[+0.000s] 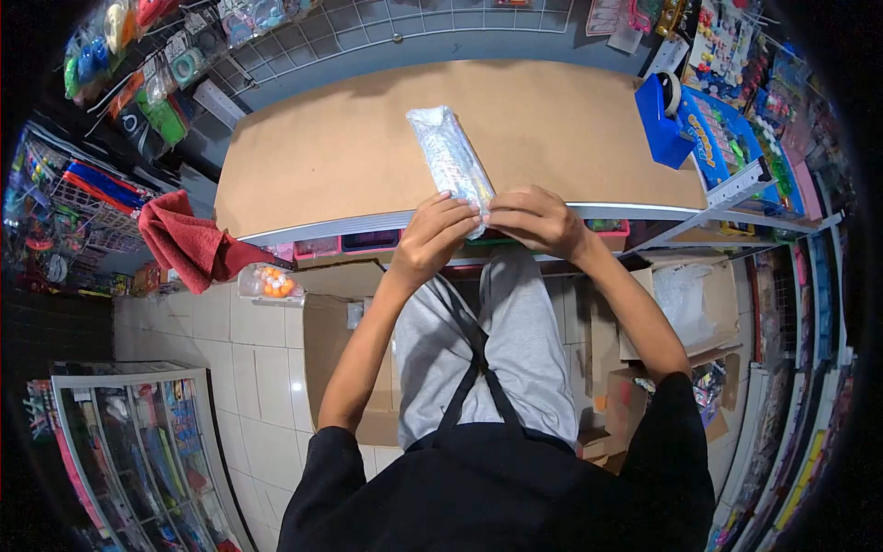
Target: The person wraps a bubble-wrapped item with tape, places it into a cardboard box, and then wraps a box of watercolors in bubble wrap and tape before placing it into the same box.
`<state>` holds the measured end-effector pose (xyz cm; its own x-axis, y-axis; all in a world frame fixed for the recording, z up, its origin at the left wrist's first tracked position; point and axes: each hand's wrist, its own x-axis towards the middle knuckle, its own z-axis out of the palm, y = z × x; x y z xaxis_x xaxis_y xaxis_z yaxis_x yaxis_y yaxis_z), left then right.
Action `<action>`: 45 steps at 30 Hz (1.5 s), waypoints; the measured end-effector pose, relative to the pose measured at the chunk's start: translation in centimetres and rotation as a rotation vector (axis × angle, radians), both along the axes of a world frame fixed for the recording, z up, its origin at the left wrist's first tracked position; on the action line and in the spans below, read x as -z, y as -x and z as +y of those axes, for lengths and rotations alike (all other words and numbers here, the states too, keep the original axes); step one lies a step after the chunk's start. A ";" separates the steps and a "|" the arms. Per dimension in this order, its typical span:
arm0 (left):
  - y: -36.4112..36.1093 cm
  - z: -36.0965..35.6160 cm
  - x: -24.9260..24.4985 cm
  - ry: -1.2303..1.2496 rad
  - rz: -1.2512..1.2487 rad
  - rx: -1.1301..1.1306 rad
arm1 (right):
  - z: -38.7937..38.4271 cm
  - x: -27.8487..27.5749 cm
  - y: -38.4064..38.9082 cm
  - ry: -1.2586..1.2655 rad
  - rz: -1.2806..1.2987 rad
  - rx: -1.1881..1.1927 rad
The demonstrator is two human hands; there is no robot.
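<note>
I have both hands at the near edge of the counter (368,138), closed on the near end of a clear plastic packet (451,161). My left hand (432,235) pinches its left side with curled fingers, my right hand (533,219) grips the right side. The packet lies on the brown top, angled away toward the far edge. A blue tape dispenser (664,118) stands at the right edge; a red cloth (184,241) hangs off the left corner.
</note>
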<state>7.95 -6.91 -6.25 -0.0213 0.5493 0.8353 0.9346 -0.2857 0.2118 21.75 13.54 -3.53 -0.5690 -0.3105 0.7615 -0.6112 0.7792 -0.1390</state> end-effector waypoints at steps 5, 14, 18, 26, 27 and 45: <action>-0.3 0.1 -0.1 -0.021 -0.099 -0.013 | -0.8 -0.4 0.3 0.080 -0.025 -0.002; -1.2 1.0 -0.7 -0.130 -0.347 -0.012 | -1.4 -0.9 0.7 0.286 -0.063 0.060; 0.1 1.5 -1.0 -0.055 -0.342 -0.005 | -2.1 -2.1 0.8 0.706 -0.377 0.156; -0.5 -1.1 -3.0 0.113 -0.334 0.038 | -1.3 -3.0 0.3 0.603 -0.445 0.043; -0.4 -1.6 -2.9 0.136 -0.338 0.056 | -1.4 -3.0 0.2 0.634 -0.465 0.041; 0.5 -1.0 -2.5 0.149 -0.155 -0.012 | -0.4 -2.7 -0.2 0.453 -0.476 0.017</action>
